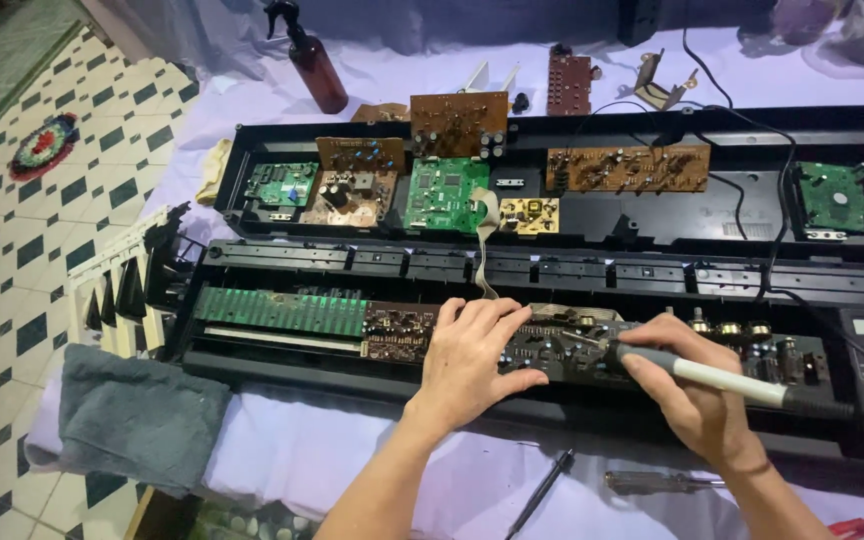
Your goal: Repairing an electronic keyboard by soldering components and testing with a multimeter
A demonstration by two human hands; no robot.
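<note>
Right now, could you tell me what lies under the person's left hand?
The left hand rests flat on a dark circuit board in the opened keyboard case. Small components show around it; those beneath the palm are covered. The right hand holds a soldering iron alongside.

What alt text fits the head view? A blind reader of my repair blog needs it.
A person's right hand holds a soldering iron to a dark circuit board inside an opened electronic keyboard, while the left hand presses on the board. More circuit boards lie behind.
</note>
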